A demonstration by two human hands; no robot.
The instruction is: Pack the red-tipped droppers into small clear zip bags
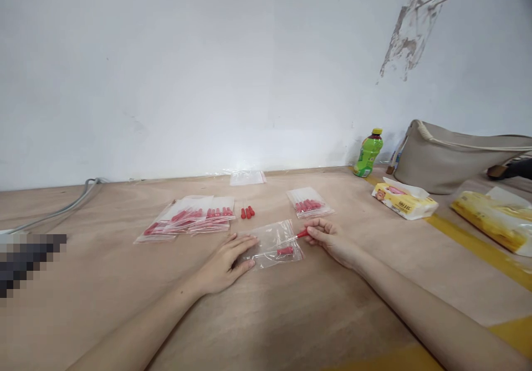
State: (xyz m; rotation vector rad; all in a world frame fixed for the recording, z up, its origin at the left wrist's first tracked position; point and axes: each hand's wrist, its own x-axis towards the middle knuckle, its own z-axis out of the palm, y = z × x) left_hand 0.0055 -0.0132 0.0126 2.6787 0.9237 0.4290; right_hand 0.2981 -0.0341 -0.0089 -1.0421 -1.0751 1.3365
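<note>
A clear zip bag [270,233] lies flat on the table in front of me, with one red-bulbed dropper [285,251] inside. My left hand [226,263] rests over the bag's left end, fingers stretched out and thumb apart. At the bag's right, open-looking end, my right hand [326,238] pinches a second dropper [303,233] by its red bulb. Its thin clear stem points left, into or over the bag; I cannot tell which. Just beyond the bag, three loose droppers [248,212] lie side by side.
Filled bags [195,216] overlap at the left, and another filled bag [311,202] lies at the right. Flat bags [247,178] lie near the wall. A green bottle [368,154], tissue packs [404,199] and a grey bag [444,158] stand right; a cable [78,196] runs left.
</note>
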